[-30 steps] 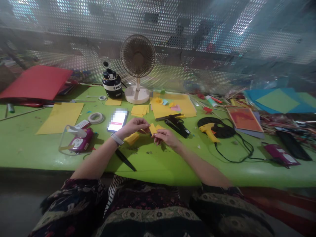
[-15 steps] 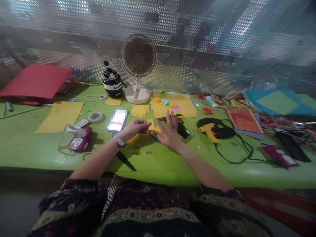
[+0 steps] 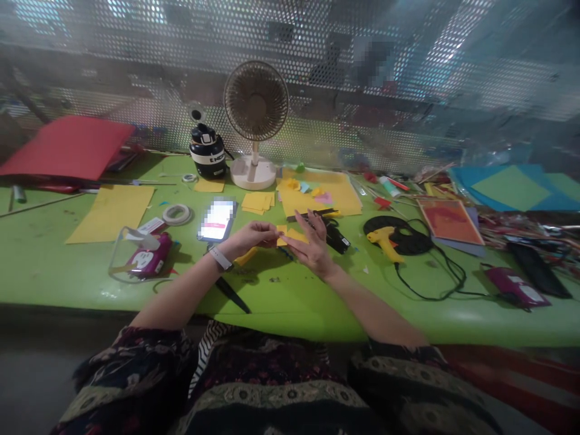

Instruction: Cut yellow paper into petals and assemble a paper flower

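I have the fingers of the left hand [image 3: 254, 235] closed in a pinch on a small yellow paper piece [image 3: 281, 229], which sits between both hands above the tabletop [image 3: 294, 311]. On the right hand [image 3: 316, 249], I read the fingers as spread, with the thumb and index finger well apart; I cannot tell whether the thumb touches the paper. A second yellow patch shows in that gap; its support is unclear to me.

Just beside the left hand, on its near side, I locate a yellow paper bundle [image 3: 247, 257], partly covered. A phone [image 3: 218, 219] lies to its left. Behind the right hand, I register a black tool [image 3: 338, 237], partly hidden. Beyond the hands lies a stack of small yellow sheets [image 3: 257, 203].

Farther right, a yellow glue gun [image 3: 384, 243] rests on a black disc [image 3: 417, 237]. At the rear, a fan [image 3: 256, 101] stands upright beside a bottle [image 3: 208, 158].
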### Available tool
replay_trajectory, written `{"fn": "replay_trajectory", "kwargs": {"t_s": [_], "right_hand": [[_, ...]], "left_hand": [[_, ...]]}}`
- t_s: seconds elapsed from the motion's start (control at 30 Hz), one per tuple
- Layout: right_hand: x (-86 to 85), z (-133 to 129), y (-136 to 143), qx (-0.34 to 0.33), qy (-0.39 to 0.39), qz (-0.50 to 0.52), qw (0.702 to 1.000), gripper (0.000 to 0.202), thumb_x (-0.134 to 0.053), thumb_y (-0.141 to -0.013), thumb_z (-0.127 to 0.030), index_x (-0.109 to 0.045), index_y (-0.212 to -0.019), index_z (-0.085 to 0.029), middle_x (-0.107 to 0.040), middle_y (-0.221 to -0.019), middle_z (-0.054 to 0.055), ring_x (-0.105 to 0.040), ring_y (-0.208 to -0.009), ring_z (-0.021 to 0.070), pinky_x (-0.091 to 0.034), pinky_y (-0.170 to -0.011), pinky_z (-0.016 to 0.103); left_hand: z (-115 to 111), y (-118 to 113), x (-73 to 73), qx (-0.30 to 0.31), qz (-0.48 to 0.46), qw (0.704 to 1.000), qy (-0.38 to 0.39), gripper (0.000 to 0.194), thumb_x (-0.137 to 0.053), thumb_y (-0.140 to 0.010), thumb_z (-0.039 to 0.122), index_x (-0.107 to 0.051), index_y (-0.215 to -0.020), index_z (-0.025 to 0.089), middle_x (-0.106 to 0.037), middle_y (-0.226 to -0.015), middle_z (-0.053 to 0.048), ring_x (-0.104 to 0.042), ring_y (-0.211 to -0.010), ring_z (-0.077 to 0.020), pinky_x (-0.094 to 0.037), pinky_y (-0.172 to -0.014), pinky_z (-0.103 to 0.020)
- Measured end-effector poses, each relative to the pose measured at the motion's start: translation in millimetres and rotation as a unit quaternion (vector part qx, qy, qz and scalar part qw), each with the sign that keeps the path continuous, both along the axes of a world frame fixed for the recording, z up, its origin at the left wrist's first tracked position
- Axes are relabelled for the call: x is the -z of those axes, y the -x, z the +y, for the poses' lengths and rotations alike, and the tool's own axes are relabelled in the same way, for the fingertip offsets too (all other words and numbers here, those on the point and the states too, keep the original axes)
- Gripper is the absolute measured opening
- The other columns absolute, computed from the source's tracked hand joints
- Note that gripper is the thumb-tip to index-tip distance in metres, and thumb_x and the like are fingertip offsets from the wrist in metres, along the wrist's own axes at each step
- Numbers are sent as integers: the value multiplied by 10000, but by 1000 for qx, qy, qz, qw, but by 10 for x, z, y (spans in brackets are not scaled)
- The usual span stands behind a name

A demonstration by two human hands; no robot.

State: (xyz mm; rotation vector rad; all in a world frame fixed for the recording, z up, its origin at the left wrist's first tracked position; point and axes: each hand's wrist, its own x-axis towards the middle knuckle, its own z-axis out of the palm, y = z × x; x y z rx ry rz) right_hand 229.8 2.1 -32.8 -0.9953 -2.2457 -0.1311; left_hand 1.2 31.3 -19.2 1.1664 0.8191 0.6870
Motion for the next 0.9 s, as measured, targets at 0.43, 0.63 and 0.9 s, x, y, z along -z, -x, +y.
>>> {"fn": "replay_trajectory", "kwargs": {"t_s": [0.43, 0.63, 0.9], "right_hand": [[-30, -49, 115, -5, 43, 179, 983, 182, -584, -940, -378, -675, -863, -241, -609, -1366, 73, -446, -1374, 262, -368, -1142, 534], [-41, -74, 138, -11, 183, 259, 948, 214, -573, -924, -434, -623, -843, -242, -717, -939, 67, -666, -937, 233, -482, -1004, 460], [-74, -81, 128, 9, 243, 270, 932, 295, -579, -885, -531, -602, -806, -248, -696, -865, 61, -654, -899, 247, -520, -896, 423]], "left_hand": [[-58, -86, 26, 5, -18, 998, -53, 337, -812, -734, 403, -729, -870, 106, -749, -810, -74, -699, -713, -116, -569, -764, -283], [-66, -108, 21, 13, 9, 996, -93, 306, -774, -775, 387, -736, -912, 116, -759, -870, -85, -714, -774, -136, -571, -800, -303], [-90, -91, -5, 54, 18, 992, -110, 249, -751, -797, 323, -745, -947, 124, -760, -910, -95, -715, -820, -153, -569, -837, -324]]}}
